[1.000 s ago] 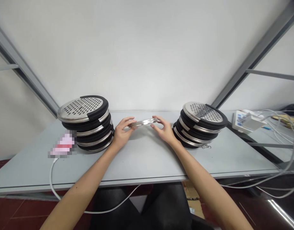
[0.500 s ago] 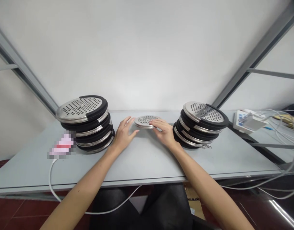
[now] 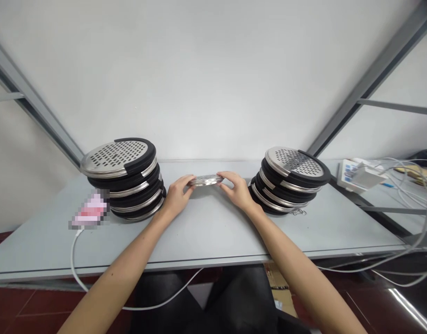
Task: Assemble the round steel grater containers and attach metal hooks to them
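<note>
Left hand [image 3: 177, 195] and right hand [image 3: 240, 194] each had fingers pinching one edge of the metal disc [image 3: 204, 181] over the table [image 3: 206, 232], probably for balance; left stack [image 3: 135, 184] and right stack [image 3: 286, 185] flanked it, leaving room.

1 cam, worn on head, person's POV. Looks fwd & down over tabletop [image 3: 210, 236], facing wall [image 3: 206, 83] approx. square-on; wall fills upper ~1/2. Sits above tabletop & a bit back of its front edge, which crosses lower pt of view. Arms [image 3: 130, 264] enter from btm L & R; hands [image 3: 177, 195] nr ctr, mid-dist., no close-up. L stack [image 3: 135, 197] & R stack [image 3: 290, 185] both fit w/in view, seen obliquely from above, tops + sides showing. Tilt catches legs [image 3: 241, 297] btm ctr, plus floor [image 3: 25, 304] at lower corners. Wide FOV: L post [image 3: 35, 99] & R post [image 3: 366, 86] splay outward twd top. Ht squeezed by 1/4.
</note>
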Motion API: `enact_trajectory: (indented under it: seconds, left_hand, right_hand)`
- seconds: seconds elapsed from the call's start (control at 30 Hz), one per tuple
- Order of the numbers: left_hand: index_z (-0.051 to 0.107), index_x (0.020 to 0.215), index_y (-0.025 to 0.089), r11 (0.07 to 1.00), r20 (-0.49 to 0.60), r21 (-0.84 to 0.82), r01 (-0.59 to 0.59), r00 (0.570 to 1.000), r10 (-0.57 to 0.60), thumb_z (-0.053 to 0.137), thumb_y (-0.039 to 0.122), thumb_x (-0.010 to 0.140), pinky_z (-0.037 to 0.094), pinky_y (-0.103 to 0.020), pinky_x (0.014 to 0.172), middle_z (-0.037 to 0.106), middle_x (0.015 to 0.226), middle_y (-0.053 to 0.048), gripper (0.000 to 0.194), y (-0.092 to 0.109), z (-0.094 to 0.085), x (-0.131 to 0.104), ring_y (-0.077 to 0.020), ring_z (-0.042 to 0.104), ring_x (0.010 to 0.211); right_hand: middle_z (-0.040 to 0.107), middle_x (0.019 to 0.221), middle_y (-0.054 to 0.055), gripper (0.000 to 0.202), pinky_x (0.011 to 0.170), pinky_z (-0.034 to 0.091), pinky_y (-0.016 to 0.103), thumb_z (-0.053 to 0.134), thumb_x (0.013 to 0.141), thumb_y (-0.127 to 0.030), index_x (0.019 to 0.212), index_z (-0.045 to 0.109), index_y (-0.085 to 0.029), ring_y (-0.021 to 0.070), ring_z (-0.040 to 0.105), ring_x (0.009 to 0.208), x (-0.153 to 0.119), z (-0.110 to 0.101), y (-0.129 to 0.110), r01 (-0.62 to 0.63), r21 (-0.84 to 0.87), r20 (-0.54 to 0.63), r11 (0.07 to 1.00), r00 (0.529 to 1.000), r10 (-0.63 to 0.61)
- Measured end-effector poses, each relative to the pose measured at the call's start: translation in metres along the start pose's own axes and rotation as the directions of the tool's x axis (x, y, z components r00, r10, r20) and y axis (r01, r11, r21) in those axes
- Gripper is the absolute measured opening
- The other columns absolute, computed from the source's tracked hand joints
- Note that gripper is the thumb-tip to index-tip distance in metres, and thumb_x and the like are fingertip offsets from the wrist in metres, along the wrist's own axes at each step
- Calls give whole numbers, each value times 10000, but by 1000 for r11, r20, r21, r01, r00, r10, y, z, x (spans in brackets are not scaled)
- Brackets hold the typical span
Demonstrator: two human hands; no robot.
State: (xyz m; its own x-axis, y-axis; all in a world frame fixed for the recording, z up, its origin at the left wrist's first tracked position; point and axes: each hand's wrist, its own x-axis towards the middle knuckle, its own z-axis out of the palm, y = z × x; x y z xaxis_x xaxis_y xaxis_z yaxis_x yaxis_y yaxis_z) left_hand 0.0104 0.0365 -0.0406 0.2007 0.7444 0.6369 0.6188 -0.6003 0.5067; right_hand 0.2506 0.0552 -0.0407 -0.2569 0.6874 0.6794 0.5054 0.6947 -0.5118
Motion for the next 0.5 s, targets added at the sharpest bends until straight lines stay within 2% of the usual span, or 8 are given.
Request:
enact_trajectory:
  seconds: [0.13, 0.27, 0.37, 0.5]
  left_hand:
    - [586, 1248, 189, 1000, 66, -4, 1, 998, 0, 580, 161, 860, 496, -425, 1005, 655, 1235, -98, 388, -3, 0, -1, -243, 615, 1154]
    - [621, 1208, 196, 999, 104, -46, 4, 995, 1, 567, 208, 882, 452, -439, 1056, 639, 1270, -88, 330, -5, 0, -2, -248, 579, 1213]
    - [624, 1204, 206, 996, 131, -87, 17, 991, -6, 563, 240, 896, 473, -419, 1036, 650, 1252, -77, 316, -4, -1, -3, -231, 609, 1169]
    - [604, 1227, 208, 997, 190, -75, -16, 981, 30, 536, 225, 905, 427, -436, 1083, 619, 1299, -79, 329, -1, -1, -4, -230, 560, 1237]
  right_hand:
    - [724, 1080, 73, 261, 943, 494, 437, 656, 861, -303, 1109, 696, -232, 242, 633, 1024, -1, -1, 3, 44, -9, 12, 999, 999, -44]
    - [731, 1065, 69, 255, 927, 504, 426, 674, 845, -272, 1094, 703, -228, 239, 632, 1008, -1, -1, 2, 65, -24, 15, 998, 998, -65]
    - [709, 1125, 98, 335, 959, 494, 441, 695, 807, -217, 1140, 677, -190, 254, 630, 1063, -1, -1, 5, 18, -33, 25, 999, 1000, -17]
    - [699, 1165, 124, 366, 969, 495, 456, 644, 805, -142, 1169, 666, -177, 274, 653, 1086, -3, -2, 14, -65, -75, 158, 995, 985, 76]
